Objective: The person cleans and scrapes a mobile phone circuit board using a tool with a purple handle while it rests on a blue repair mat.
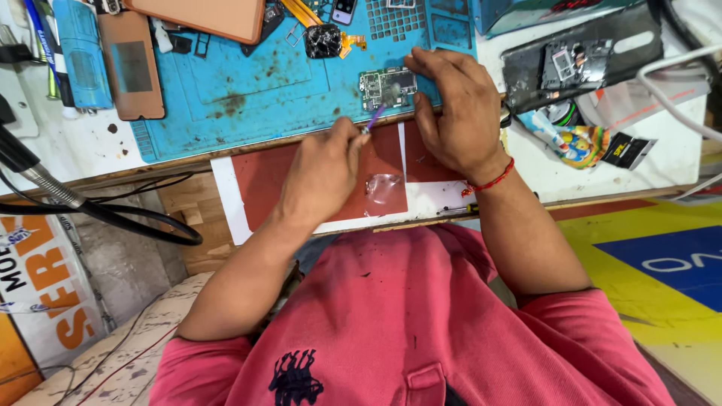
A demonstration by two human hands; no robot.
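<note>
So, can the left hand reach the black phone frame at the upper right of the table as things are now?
Probably not directly: the right hand and forearm lie between the left hand and the black phone frame, and the left hand holds a purple tool.

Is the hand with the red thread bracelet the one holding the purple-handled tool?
No: the right hand with the red bracelet steadies the circuit board, while the left hand holds the purple-handled tool.

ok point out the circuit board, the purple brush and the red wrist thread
circuit board [382,85], head view, left half of the board
purple brush [374,117], head view, middle of its handle
red wrist thread [492,180], head view, strand across the wrist
</note>
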